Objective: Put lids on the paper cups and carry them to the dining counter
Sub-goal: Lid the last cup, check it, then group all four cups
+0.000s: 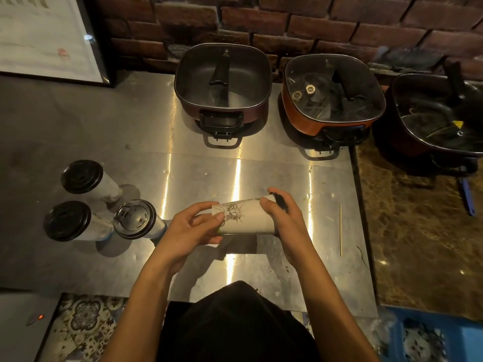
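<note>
Black garment (235, 322) at bottom edge; steel counter (203, 173) bears square pots (222, 82) at back, three lidded cups (75, 220) upright at left. Paper cup (251, 220) held sideways above counter centre: left hand (190, 228) curled round base, right hand (285, 218) gripping black lid (280, 202) at rim.

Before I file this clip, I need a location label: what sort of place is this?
Probably a restaurant service station: electric hot pots lined up on a steel counter against a brick wall, with lidded paper cups standing ready.
</note>
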A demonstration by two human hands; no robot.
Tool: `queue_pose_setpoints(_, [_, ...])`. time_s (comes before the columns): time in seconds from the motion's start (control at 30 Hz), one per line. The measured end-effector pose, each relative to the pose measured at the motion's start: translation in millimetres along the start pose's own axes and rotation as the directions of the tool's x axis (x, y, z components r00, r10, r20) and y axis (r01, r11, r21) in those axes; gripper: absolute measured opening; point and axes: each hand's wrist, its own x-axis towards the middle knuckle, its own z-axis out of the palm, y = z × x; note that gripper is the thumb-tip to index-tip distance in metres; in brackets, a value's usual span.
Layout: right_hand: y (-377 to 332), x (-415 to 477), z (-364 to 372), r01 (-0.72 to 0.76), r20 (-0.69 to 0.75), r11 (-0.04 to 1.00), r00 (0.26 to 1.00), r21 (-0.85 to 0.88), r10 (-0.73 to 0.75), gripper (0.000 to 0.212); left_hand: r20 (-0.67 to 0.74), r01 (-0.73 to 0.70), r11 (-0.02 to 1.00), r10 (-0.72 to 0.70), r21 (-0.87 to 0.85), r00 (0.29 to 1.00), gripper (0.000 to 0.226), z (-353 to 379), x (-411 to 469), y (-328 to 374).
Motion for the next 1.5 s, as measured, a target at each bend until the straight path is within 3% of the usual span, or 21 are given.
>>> queue_pose_setpoints(0.33, [-3,-4,2,0.006,0.003,1.000,1.000,0.029,-0.006,0.032,-0.023,-0.041,0.999,0.040,-0.019,0.999,0.061,2,-5,8])
queue_pose_setpoints(0.5, [-4,-4,1,0.027,-0.011,0.998,1.000,0.057,-0.026,0.025,-0.043,0.015,1.000,-0.015,0.001,0.999,0.067,3,-7,14])
queue_pose_setpoints(0.67, [-4,-7,0,0.033,-0.009,0.996,0.999,0.081,-0.032,0.026,0.010,-0.018,1.000,0.018,-0.019,1.000,0.062,-2,-11,12])
queue_pose_setpoints(0.8, [-3,-8,1,0.044,-0.028,0.994,0.999,0.101,-0.042,0.026,-0.067,0.035,0.999,-0.037,-0.026,0.997,0.067,6,-12,14])
queue_pose_setpoints(0.97, [-4,-6,-1,0.057,-0.034,0.993,0.998,0.104,-0.053,0.030,0.002,-0.019,0.999,0.019,-0.025,1.000,0.063,1,-15,14])
queue_pose_setpoints(1.07, [-5,-5,0,0.056,-0.036,0.991,0.998,0.118,-0.052,0.029,-0.026,0.034,0.999,-0.035,-0.028,0.999,0.068,7,-16,17])
queue_pose_setpoints(1.23, [-2,-4,0,0.070,-0.051,0.995,0.996,0.075,-0.066,0.027,-0.003,-0.018,1.000,0.018,-0.011,1.000,0.065,6,-17,19])
queue_pose_setpoints(1.4, [-2,-4,2,0.057,-0.054,0.996,0.997,0.071,-0.053,0.025,-0.060,0.064,0.998,-0.063,0.014,0.996,0.075,12,-15,19])
queue_pose_setpoints(1.5, [-3,-4,2,0.056,-0.051,0.996,0.997,0.064,-0.053,0.027,-0.028,0.040,0.999,-0.039,0.007,0.999,0.069,7,-15,18])
